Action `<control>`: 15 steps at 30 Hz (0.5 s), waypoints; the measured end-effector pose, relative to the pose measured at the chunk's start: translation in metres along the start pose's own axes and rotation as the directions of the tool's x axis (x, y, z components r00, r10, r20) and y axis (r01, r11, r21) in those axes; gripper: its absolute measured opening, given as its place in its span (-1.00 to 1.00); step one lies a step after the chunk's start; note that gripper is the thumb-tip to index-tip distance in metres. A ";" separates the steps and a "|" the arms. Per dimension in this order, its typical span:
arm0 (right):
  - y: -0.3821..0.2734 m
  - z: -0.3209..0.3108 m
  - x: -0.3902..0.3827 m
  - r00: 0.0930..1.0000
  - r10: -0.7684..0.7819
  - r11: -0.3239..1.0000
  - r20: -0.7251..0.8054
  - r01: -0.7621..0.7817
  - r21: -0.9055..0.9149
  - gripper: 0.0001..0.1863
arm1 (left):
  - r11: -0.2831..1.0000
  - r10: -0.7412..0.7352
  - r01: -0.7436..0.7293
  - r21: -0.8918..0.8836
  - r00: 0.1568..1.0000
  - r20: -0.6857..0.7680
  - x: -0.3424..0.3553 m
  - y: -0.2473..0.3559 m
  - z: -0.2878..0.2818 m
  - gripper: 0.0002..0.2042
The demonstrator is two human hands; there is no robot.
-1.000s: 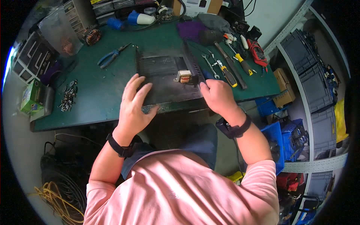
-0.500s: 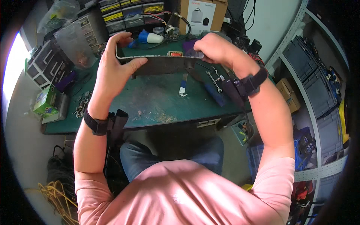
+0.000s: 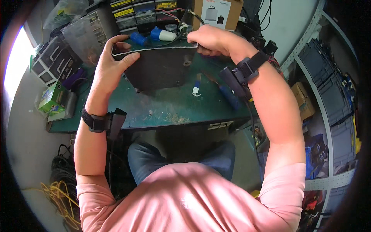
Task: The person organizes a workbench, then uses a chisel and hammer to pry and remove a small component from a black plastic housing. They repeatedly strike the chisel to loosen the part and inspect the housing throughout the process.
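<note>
A dark sheet-metal panel (image 3: 158, 69) is held up on edge over the table (image 3: 133, 112), with one broad face turned toward the wearer; its pale upper rim is nearest the camera and its narrower-looking lower edge farther off, and whether that lower edge touches the tabletop I cannot tell; the left hand (image 3: 109, 60) grips the upper left corner in a wide C, thumb laid flat on the near face and fingers hooked round behind; the right hand (image 3: 212, 40) is curled tightly on the upper right corner, its fingertips partly hidden; a small round fitting (image 3: 187, 62) shows near the panel's right side; the step in hand, as I judge it, is supporting and tilting the panel by its two corners; any further turning or lowering would call for both hands to move together, since the weight seems to hang from the rim, and for care over the blue-and-white hand tool (image 3: 196, 89) lying just below and the blue-handled tool (image 3: 230, 97) to its right; beyond the panel lie a blue-and-white plug connector (image 3: 164, 35) and a parts-drawer rack (image 3: 143, 17), both well clear of the grip
</note>
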State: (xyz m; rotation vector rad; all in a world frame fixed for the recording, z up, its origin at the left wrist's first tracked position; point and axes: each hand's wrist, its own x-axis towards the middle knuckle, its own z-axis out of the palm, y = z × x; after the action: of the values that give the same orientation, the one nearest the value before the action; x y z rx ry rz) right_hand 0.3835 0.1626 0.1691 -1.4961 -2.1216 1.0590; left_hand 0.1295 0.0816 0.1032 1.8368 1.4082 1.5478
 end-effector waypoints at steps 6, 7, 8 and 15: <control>0.003 0.007 0.012 0.994 -0.107 0.994 -0.005 0.107 -0.035 -0.53 | 0.998 -0.036 0.035 -0.046 0.999 -0.013 -0.002 -0.016 -0.009 -0.42; -0.002 0.007 0.009 0.994 -0.105 0.994 -0.006 0.104 -0.043 -0.49 | 0.997 -0.042 0.041 -0.060 0.999 -0.021 -0.004 -0.020 -0.014 -0.43; -0.005 0.009 0.007 0.994 -0.107 0.993 -0.003 0.107 -0.050 -0.44 | 0.998 -0.049 0.048 -0.050 0.998 -0.028 -0.007 -0.021 -0.016 -0.45; 0.093 0.009 0.032 0.992 -0.094 0.877 0.079 0.120 -0.465 -0.63 | 0.984 0.040 -0.027 0.174 0.997 -0.073 -0.008 -0.009 -0.011 -0.39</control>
State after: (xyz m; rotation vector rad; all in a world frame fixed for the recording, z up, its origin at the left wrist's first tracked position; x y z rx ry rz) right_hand 0.4266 0.2045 0.0900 -1.5315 -2.5974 0.5691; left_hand 0.1161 0.0749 0.0957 1.9276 1.5993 1.5707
